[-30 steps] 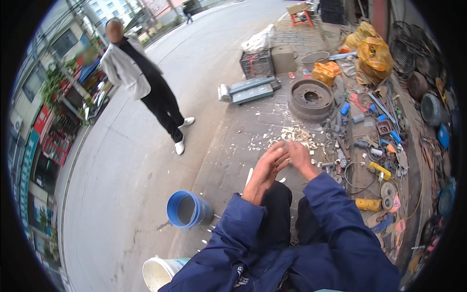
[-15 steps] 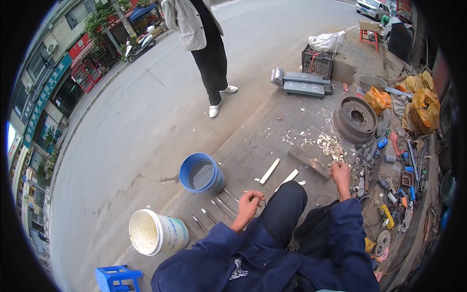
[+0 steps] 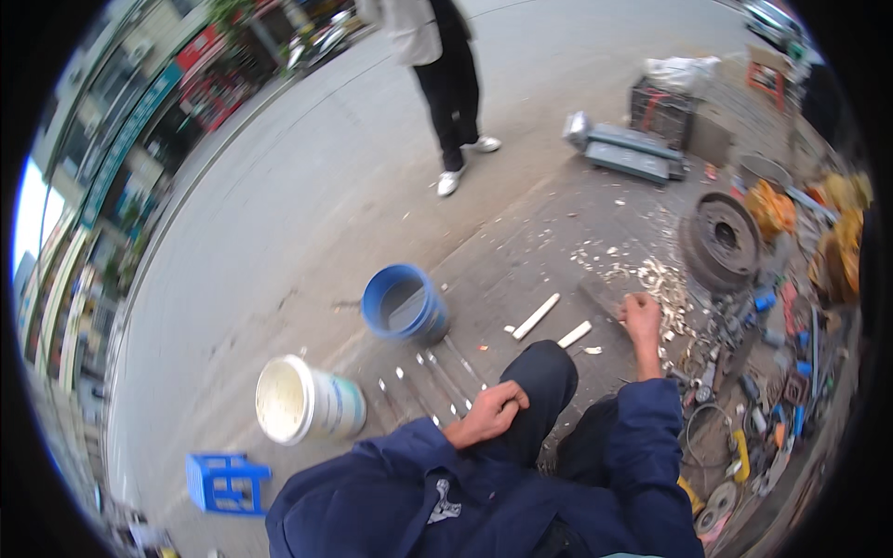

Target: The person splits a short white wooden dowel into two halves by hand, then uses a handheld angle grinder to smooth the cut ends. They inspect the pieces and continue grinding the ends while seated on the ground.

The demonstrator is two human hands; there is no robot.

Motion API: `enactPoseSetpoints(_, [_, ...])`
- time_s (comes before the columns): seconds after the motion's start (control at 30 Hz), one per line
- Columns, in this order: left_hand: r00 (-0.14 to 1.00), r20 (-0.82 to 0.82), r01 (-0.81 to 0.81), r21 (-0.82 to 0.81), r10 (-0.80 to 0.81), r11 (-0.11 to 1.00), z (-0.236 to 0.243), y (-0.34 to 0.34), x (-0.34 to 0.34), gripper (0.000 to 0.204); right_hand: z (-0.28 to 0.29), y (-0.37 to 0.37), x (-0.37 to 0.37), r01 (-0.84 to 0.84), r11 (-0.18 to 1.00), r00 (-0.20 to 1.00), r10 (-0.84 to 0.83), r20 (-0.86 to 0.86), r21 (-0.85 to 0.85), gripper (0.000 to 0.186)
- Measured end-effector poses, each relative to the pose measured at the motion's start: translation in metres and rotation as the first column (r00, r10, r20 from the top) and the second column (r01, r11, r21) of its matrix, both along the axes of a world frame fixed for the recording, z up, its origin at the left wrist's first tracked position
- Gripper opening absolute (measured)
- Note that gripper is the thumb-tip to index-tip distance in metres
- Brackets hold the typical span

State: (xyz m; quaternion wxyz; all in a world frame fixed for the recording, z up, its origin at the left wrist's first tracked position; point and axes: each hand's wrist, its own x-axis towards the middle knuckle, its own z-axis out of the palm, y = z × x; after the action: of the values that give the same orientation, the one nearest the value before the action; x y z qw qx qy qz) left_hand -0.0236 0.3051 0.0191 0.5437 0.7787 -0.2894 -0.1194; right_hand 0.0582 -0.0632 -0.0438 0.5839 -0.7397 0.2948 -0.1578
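My left hand (image 3: 490, 414) rests on my left thigh with its fingers curled and nothing visible in them. My right hand (image 3: 640, 316) is closed at the end of a dark flat board (image 3: 596, 299) on the paving; what its fingers grip is unclear. Beside the board lie pale shavings (image 3: 664, 277) and two white peeled sticks (image 3: 535, 314) (image 3: 575, 334). Several long, thin tools (image 3: 446, 374), blurred, lie left of my knee. A blue bucket (image 3: 405, 303) of dark liquid stands behind them, and a white bucket (image 3: 310, 400) stands to the left.
A blue stool (image 3: 228, 481) is at lower left. A person (image 3: 446, 102) in black trousers stands on the road. Grey metal pieces (image 3: 623, 153), a crate (image 3: 660, 116) and a rusty wheel rim (image 3: 719, 241) are beyond my hands. Tools and scrap (image 3: 753, 409) crowd the right side.
My hands, together one second ago, have parted: the left lowered onto my thigh, the right down to the board. My view has turned, shifting the standing person and the buckets in frame.
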Motion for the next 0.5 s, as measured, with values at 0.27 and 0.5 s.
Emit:
enactPoseSetpoints(0.27, [0.984,-0.017,-0.176,-0.069,0.176,0.982,0.019,-0.005,-0.041,0.016,0.007,0.029,0.018,-0.21,0.958,0.977,0.21,0.023,0.195,0.03])
enactPoseSetpoints(0.5, [0.842,0.391,-0.3,-0.231,0.37,0.926,0.073,-0.025,0.002,0.022,-0.027,0.025,0.04,-0.262,0.94,0.96,0.278,-0.043,0.22,0.034])
